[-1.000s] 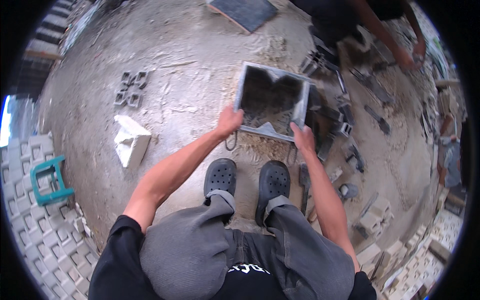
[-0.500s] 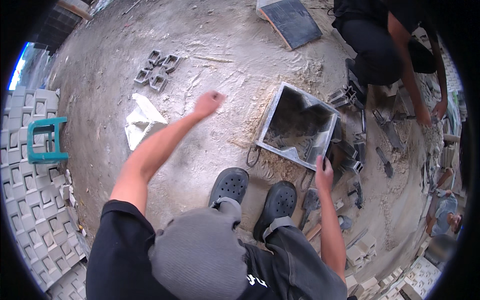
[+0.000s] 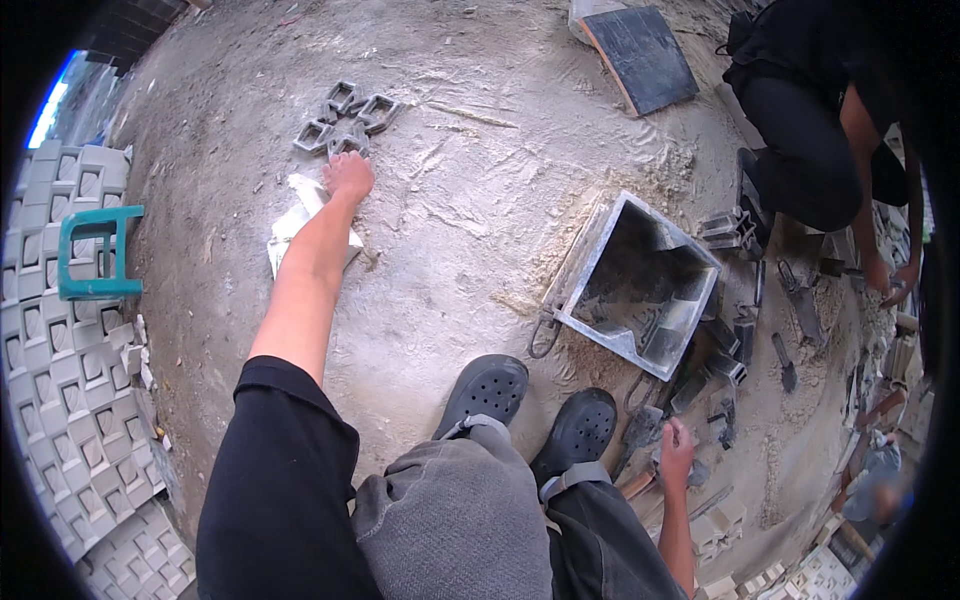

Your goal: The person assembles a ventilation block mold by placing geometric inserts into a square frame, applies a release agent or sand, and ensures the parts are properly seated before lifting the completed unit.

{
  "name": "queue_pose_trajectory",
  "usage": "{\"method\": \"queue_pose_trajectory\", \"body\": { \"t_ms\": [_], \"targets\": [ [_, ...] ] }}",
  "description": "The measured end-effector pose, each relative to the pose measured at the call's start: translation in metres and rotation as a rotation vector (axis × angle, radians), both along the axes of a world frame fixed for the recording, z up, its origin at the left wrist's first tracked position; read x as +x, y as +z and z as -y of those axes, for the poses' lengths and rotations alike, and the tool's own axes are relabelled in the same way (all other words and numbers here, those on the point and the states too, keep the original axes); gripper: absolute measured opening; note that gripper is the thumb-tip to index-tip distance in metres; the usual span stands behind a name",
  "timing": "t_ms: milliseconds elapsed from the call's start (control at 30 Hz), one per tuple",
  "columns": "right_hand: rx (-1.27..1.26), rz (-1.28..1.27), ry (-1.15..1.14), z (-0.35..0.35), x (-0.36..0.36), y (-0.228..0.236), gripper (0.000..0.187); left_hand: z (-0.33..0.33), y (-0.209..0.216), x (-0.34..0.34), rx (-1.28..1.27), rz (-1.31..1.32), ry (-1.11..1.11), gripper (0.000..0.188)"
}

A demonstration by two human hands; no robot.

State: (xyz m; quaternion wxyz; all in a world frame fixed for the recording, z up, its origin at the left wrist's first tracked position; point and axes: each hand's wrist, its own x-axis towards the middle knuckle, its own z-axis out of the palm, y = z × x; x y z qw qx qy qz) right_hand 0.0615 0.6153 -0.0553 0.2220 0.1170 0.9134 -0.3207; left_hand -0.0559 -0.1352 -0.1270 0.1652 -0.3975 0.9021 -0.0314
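My left hand (image 3: 349,176) reaches forward to the near edge of a flower-like cluster of grey hollow metal mould pieces (image 3: 378,113) on the ground. Its fingertips meet the closest piece, but their grip is hidden. Under that forearm lies a crumpled white sheet or sack (image 3: 288,228). My right hand (image 3: 677,452) is low at the right, loosely closed with nothing visible in it, above a trowel (image 3: 643,428). Forward of my feet stands a square metal mould box (image 3: 620,345), its open top showing dark angled inner walls; neither hand touches it.
At the upper right another person (image 3: 812,150) crouches, hands among metal tools. A star-shaped metal piece (image 3: 730,228) and a small trowel (image 3: 784,362) lie near the box. A dark board (image 3: 640,58) rests farther off. Left are a teal stool (image 3: 100,252) and stacked pale blocks (image 3: 60,400).
My left hand has gone forward and left to the mould cluster. My right hand has left the box's corner and dropped back toward me. The view has shifted.
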Motion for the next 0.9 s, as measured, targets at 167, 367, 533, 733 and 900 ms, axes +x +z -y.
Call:
{"method": "queue_pose_trajectory", "body": {
  "t_ms": [167, 367, 533, 733, 900],
  "targets": [
    [0.020, 0.027, 0.072, 0.015, 0.004, 0.001, 0.043, 0.004, -0.003, 0.004, 0.003, -0.056, -0.047, 0.047],
    [-0.008, -0.020, 0.015, 0.038, -0.006, 0.009, 0.040, -0.030, -0.007, -0.005, 0.017, -0.062, -0.089, 0.055],
    [-0.032, -0.066, 0.012, 0.040, -0.009, 0.017, 0.041, -0.068, 0.001, -0.003, -0.012, -0.138, -0.229, 0.062],
    [-0.055, -0.078, 0.008, 0.023, -0.002, 0.015, 0.041, -0.081, 0.044, -0.015, 0.096, -0.348, -0.264, 0.061],
    [-0.132, -0.097, 0.022, 0.026, -0.011, 0.019, 0.042, -0.038, 0.087, 0.008, 0.740, -0.788, 0.112, 0.041]
  ]
}}
